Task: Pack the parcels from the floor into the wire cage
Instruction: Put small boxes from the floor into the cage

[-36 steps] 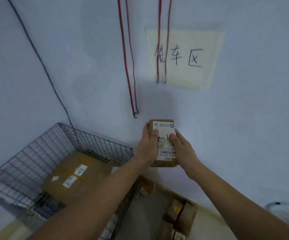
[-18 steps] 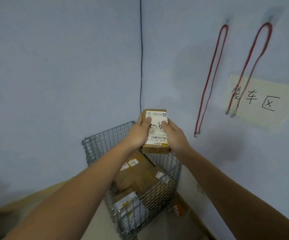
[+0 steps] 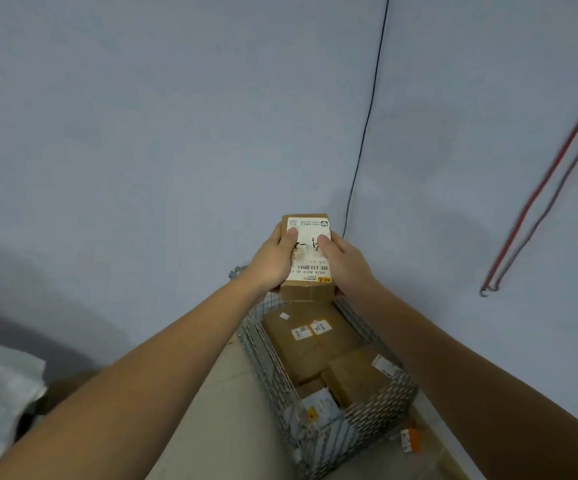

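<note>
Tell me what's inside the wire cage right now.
The wire cage holds a large cardboard box with stickers, a smaller box beside it, and a white-labelled parcel near the front. Anything beneath them is covered.

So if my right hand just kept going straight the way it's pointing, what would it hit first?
Probably the blue wall. The right hand, gripping the small parcel, points forward above the wire cage, though depth is unclear.
</note>
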Action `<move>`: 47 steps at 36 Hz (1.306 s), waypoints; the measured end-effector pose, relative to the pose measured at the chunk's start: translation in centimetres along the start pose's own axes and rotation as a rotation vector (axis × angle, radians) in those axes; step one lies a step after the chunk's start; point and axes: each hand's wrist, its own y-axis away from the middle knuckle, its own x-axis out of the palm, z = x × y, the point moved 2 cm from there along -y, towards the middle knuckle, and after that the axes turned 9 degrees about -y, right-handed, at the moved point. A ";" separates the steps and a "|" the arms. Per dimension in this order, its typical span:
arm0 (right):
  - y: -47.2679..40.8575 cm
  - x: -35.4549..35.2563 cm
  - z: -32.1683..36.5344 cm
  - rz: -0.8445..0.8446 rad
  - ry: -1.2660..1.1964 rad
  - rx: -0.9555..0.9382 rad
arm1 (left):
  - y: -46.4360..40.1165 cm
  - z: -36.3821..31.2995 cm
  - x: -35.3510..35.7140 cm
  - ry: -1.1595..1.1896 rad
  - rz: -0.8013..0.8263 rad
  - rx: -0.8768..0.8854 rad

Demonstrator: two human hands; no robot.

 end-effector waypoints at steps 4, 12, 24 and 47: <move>-2.0 3.8 -1.2 -0.006 -0.006 0.017 | -1.9 2.4 -3.3 -0.040 0.024 0.002; -7.5 9.5 -2.5 0.035 -0.054 0.065 | -6.7 6.6 -7.9 -0.052 -0.013 -0.005; -20.5 12.1 -6.1 0.028 -0.045 0.097 | -18.8 11.2 -8.0 -0.061 -0.080 -0.002; -45.2 15.1 -11.7 -0.195 -0.027 0.193 | -45.6 18.9 -8.9 0.019 0.148 -0.098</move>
